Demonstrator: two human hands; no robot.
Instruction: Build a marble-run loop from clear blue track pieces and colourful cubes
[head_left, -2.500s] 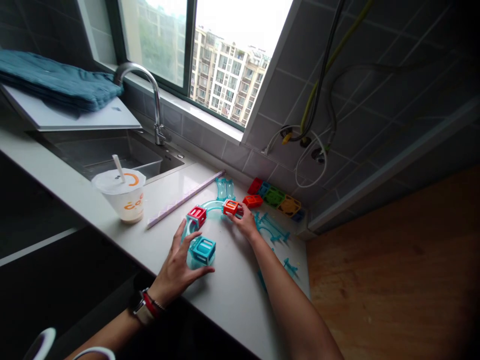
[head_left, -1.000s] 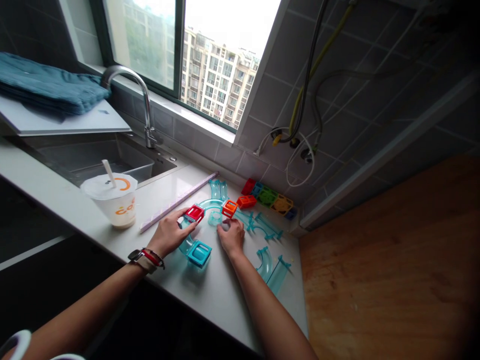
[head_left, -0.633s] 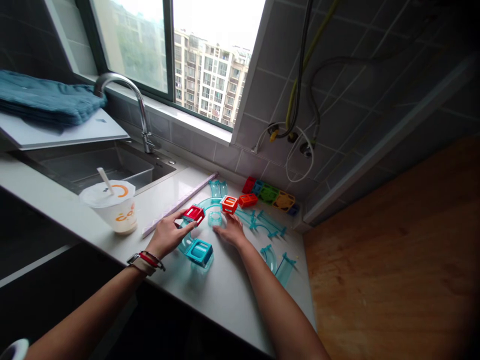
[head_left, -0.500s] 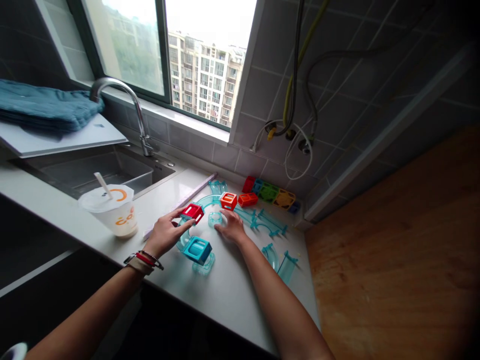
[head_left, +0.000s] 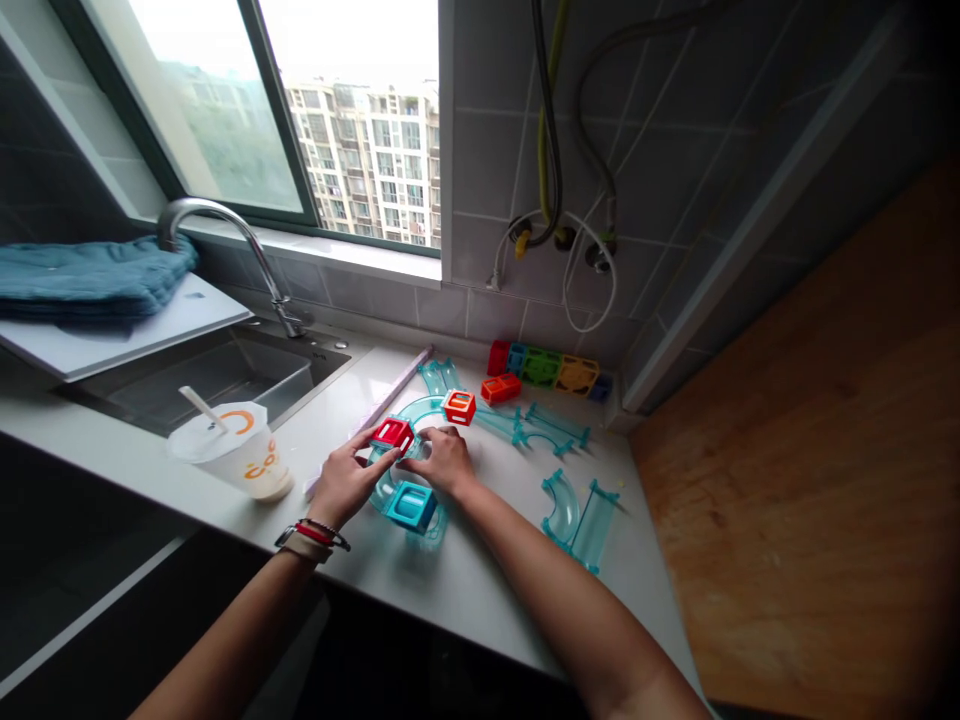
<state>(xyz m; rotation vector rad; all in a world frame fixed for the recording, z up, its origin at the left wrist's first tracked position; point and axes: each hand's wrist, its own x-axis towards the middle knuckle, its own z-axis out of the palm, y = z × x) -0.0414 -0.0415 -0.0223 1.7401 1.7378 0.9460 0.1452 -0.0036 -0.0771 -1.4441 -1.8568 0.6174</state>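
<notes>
My left hand (head_left: pixel 347 480) grips a red open-sided cube block (head_left: pixel 394 433), thumb on the near side and fingers behind. Close against that block's right side, my right hand (head_left: pixel 448 462) pinches a clear teal square piece (head_left: pixel 416 449), mostly covered by the fingers. A curved clear track (head_left: pixel 417 407) runs from the red block to an orange cube block (head_left: pixel 459 406). Another curved track (head_left: pixel 381 484) bends toward a teal cube block (head_left: pixel 412 506), which stands above a clear square base (head_left: pixel 429 536).
Loose clear teal tracks (head_left: pixel 564 508) lie to the right. Along the wall sits a row of coloured blocks (head_left: pixel 541 367), with an orange-red block (head_left: pixel 501 388) before it. A lidded drink cup (head_left: pixel 244 452) stands left, near the sink (head_left: pixel 202 375). A long pale strip (head_left: pixel 386 395) lies behind my left hand.
My right hand has moved left with the clear square piece, from the open countertop to beside the red block. My left hand stays on the red block. The view has turned slightly.
</notes>
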